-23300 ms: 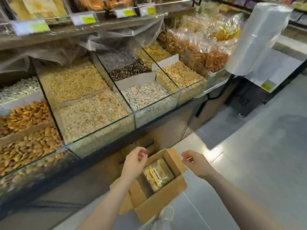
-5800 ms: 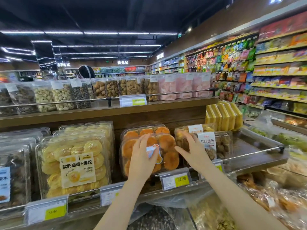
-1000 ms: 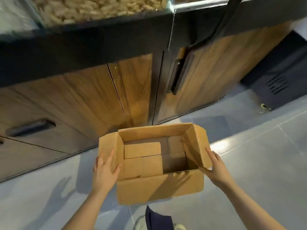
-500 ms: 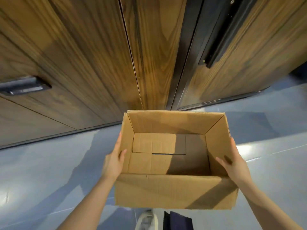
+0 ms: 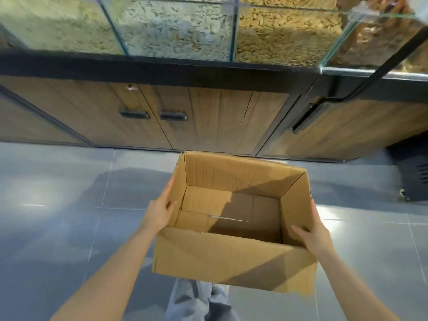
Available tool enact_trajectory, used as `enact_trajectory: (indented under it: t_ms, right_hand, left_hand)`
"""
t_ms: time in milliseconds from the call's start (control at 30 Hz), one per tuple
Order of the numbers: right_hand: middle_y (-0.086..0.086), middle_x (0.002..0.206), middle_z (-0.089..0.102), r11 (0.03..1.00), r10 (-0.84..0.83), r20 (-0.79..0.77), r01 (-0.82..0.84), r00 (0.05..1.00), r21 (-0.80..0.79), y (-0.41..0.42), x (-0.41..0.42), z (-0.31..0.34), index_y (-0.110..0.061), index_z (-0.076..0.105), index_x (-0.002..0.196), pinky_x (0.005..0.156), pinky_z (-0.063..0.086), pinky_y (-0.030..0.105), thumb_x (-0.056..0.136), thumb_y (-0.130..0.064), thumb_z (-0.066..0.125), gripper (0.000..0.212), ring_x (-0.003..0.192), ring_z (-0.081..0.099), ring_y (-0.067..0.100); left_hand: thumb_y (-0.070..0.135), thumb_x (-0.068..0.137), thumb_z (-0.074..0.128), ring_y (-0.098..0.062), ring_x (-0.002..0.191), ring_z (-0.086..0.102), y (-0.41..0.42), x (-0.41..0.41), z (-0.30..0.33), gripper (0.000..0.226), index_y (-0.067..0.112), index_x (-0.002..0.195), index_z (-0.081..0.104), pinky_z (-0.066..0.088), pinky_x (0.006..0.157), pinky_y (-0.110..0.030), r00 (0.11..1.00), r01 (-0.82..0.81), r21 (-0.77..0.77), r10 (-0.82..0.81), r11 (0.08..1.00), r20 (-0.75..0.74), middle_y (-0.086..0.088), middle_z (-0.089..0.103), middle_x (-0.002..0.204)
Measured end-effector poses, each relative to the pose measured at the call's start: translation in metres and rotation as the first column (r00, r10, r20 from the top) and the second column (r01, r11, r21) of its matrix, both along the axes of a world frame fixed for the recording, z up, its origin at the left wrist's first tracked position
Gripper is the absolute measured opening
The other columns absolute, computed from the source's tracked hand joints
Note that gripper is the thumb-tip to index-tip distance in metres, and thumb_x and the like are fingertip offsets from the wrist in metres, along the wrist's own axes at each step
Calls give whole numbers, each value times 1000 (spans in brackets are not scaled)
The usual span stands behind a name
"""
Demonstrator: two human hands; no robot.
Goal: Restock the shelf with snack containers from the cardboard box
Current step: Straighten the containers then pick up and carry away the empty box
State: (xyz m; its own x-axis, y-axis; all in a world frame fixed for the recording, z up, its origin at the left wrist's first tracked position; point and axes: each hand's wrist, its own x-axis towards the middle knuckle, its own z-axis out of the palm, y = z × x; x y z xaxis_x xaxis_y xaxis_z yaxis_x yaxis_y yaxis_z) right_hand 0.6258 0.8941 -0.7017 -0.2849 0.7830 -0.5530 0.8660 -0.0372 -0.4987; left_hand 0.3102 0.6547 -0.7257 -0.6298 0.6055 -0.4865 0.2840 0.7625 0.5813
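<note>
An open brown cardboard box (image 5: 231, 258) hangs in front of me above the floor, and only its bare bottom flaps show inside; no snack container is in it. My left hand (image 5: 159, 212) grips the box's left wall, thumb inside the rim. My right hand (image 5: 312, 232) grips the right wall near the front corner. The snack shelf itself is out of view.
Ahead stands a counter with wooden cabinet doors (image 5: 208, 117) and black handles (image 5: 172, 116). Glass bulk bins of seeds and nuts (image 5: 176, 28) sit on top. Grey floor tiles (image 5: 58, 205) spread below. My legs (image 5: 196, 300) show under the box. A dark unit (image 5: 412, 177) stands at right.
The box has come up off the floor in both hands. My view has pulled back and risen, so the glass bins are in sight again.
</note>
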Motion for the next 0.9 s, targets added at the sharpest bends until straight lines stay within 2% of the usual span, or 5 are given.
enact_trajectory:
  t_ms: [67, 167, 333, 533, 900]
  right_hand:
    - [7, 137, 49, 997, 75, -25, -75, 997, 24, -17, -6, 20, -37, 6, 146, 98, 41, 47, 82, -17, 67, 92, 120, 48, 35]
    - [8, 137, 49, 985, 169, -35, -168, 985, 40, -33, -23, 39, -39, 5, 146, 98, 43, 49, 80, -16, 70, 95, 121, 49, 36]
    - [5, 144, 41, 942, 337, -49, -335, 940, 30, -71, -77, 55, -37, 2, 146, 100, 40, 51, 81, -21, 69, 94, 125, 45, 35]
    - [6, 141, 46, 853, 521, -89, -520, 849, 33, -143, -162, 71, -43, 1, 145, 96, 43, 47, 82, -20, 68, 95, 123, 47, 35]
    - [3, 145, 41, 629, 775, -126, -775, 620, 57, -358, -378, 71, -38, 4, 147, 91, 43, 43, 81, -20, 69, 94, 124, 47, 33]
  left_hand:
    - [18, 95, 48, -26, 106, 58, -27, 8, 23, 74, 43, 145, 0, 44, 91, -36, 999, -48, 56, 47, 997, 7, 13, 54, 114]
    - [16, 94, 49, -30, 123, 50, -69, 11, 38, 75, 39, 146, -1, 38, 104, -44, 994, -111, 74, 111, 991, 2, -5, 46, 142]
    - [14, 94, 50, -36, 110, 58, -153, 11, 60, 78, 35, 145, -5, 45, 94, -43, 970, -226, 81, 232, 971, -71, -12, 53, 134]
    - [16, 93, 52, -33, 120, 53, -267, -4, 77, 77, 31, 148, 1, 42, 100, -40, 890, -441, 84, 447, 894, -92, -7, 50, 139]
    - [15, 90, 58, -37, 118, 54, -510, -95, 80, 79, 35, 147, 7, 43, 97, -38, 647, -752, 78, 755, 655, -103, -15, 55, 133]
